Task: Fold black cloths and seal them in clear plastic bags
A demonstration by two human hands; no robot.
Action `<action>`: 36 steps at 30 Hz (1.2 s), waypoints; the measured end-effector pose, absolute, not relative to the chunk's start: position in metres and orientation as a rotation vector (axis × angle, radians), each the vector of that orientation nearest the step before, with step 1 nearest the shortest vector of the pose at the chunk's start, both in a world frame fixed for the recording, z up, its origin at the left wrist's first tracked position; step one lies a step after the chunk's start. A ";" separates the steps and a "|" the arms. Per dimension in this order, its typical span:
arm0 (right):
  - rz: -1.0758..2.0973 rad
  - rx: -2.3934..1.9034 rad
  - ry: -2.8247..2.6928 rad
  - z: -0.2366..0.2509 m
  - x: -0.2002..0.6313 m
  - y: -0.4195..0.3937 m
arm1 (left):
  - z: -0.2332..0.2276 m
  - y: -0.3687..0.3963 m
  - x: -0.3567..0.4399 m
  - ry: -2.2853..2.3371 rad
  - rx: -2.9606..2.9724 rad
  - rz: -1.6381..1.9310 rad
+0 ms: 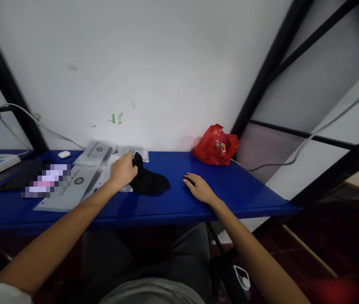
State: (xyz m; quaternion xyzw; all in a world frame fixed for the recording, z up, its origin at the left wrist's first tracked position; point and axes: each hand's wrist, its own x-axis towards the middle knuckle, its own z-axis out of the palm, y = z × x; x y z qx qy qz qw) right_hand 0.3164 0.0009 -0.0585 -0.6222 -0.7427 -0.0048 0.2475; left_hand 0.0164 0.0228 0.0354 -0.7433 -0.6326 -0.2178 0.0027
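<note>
Spanning the room's width, blue table (245,194), grey packets (81,181) at nine o'clock, black cloth (149,181) centred, left hand (122,171) closed on its top edge, right hand (200,188) flat, fingers spread, at three o'clock, holding nothing, red bag (215,145) behind

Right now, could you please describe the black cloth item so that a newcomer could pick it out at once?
Look at the blue table against the white wall. Near its middle, just right of the grey printed packets, lies the black cloth item, its top pinched by the left hand. It is the only soft, dark, crumpled thing there, unlike the red bag.
</note>
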 end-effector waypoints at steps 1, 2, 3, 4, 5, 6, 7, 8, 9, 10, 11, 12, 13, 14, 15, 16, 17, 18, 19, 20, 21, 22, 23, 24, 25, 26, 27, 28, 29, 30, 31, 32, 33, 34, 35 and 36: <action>-0.017 -1.686 -2.029 -0.058 0.316 0.000 | 0.037 0.018 0.023 -1.945 -2.325 -0.662; -0.019 -1.679 -2.030 -0.058 0.315 0.000 | 0.037 0.013 0.031 -1.903 -2.330 -0.646; -0.020 -1.675 -2.030 -0.058 0.314 0.000 | 0.037 0.008 0.039 -1.859 -2.348 -0.635; -0.018 -1.674 -2.028 -0.058 0.314 0.000 | 0.035 0.003 0.046 -1.809 -2.403 -0.614; -0.015 -1.675 -2.024 -0.058 0.314 -0.001 | 0.032 -0.002 0.052 -1.733 -2.507 -0.585; -0.011 -1.678 -2.020 -0.058 0.314 -0.001 | 0.028 -0.006 0.057 -1.623 -2.633 -0.562; -0.005 -1.678 -2.017 -0.058 0.314 -0.001 | 0.023 -0.009 0.061 -1.490 -2.759 -0.544; -0.002 -1.676 -2.015 -0.058 0.314 -0.001 | 0.017 -0.011 0.063 -1.344 -2.864 -0.534; 0.000 -1.675 -2.012 -0.059 0.314 -0.001 | 0.012 -0.013 0.063 -1.208 -2.937 -0.533; 0.000 -1.674 -2.006 -0.059 0.314 -0.001 | 0.006 -0.014 0.063 -1.098 -2.979 -0.540; -0.002 -1.673 -1.998 -0.059 0.314 -0.001 | 0.001 -0.015 0.061 -1.017 -2.997 -0.562; -0.006 -1.668 -1.989 -0.059 0.314 -0.001 | -0.002 -0.016 0.059 -0.959 -3.003 -0.600; -0.011 -1.656 -1.980 -0.059 0.314 -0.001 | -0.005 -0.016 0.056 -0.920 -3.000 -0.656; -0.018 -1.636 -1.970 -0.059 0.313 -0.001 | -0.006 -0.017 0.052 -0.897 -2.989 -0.727; -0.030 -1.607 -1.957 -0.058 0.312 -0.001 | -0.006 -0.017 0.048 -0.889 -2.968 -0.807; -0.046 -1.570 -1.945 -0.056 0.310 -0.002 | -0.006 -0.017 0.043 -0.895 -2.938 -0.882; -0.061 -1.529 -1.933 -0.054 0.306 -0.002 | -0.006 -0.016 0.037 -0.919 -2.902 -0.945; -0.074 -1.488 -1.923 -0.052 0.302 -0.003 | -0.006 -0.015 0.031 -0.965 -2.860 -0.991; -0.084 -1.449 -1.917 -0.048 0.296 -0.004 | -0.006 -0.013 0.025 -1.036 -2.809 -1.018; -0.091 -1.411 -1.915 -0.045 0.289 -0.005 | -0.007 -0.011 0.019 -1.125 -2.752 -1.018; -0.095 -1.375 -1.920 -0.040 0.281 -0.006 | -0.008 -0.008 0.013 -1.231 -2.686 -0.995; -0.098 -1.340 -1.931 -0.035 0.272 -0.008 | -0.010 -0.005 0.007 -1.342 -2.617 -0.950; -0.103 -1.309 -1.942 -0.030 0.262 -0.009 | -0.012 -0.001 0.002 -1.446 -2.551 -0.890; -0.104 -1.278 -1.961 -0.025 0.252 -0.010 | -0.015 0.002 -0.002 -1.534 -2.496 -0.819; -0.104 -1.252 -1.981 -0.020 0.242 -0.010 | -0.017 0.005 -0.005 -1.609 -2.453 -0.746; -0.101 -1.232 -2.009 -0.016 0.233 -0.010 | -0.019 0.007 -0.007 -1.670 -2.427 -0.675; -0.094 -1.213 -2.051 -0.013 0.223 -0.009 | -0.020 0.009 -0.009 -1.721 -2.412 -0.611; -0.087 -1.198 -2.104 -0.011 0.215 -0.008 | -0.021 0.011 -0.009 -1.763 -2.407 -0.553; -0.076 -1.185 -2.168 -0.009 0.207 -0.006 | -0.022 0.012 -0.009 -1.803 -2.403 -0.506; -0.059 -1.178 -2.239 -0.009 0.200 -0.004 | -0.023 0.012 -0.008 -1.840 -2.402 -0.469; -0.039 -1.178 -2.309 -0.010 0.195 -0.002 | -0.023 0.013 -0.008 -1.873 -2.402 -0.443; -0.017 -1.184 -2.374 -0.012 0.191 0.001 | -0.023 0.014 -0.007 -1.900 -2.401 -0.423; 0.003 -1.199 -2.426 -0.015 0.188 0.003 | -0.023 0.014 -0.005 -1.921 -2.397 -0.406; 0.014 -1.220 -2.461 -0.017 0.187 0.005 | -0.022 0.015 -0.004 -1.935 -2.394 -0.389; 0.017 -1.247 -2.479 -0.020 0.188 0.007 | -0.021 0.015 -0.003 -1.944 -2.391 -0.371; 0.010 -1.280 -2.481 -0.022 0.190 0.009 | -0.021 0.016 -0.001 -1.947 -2.391 -0.352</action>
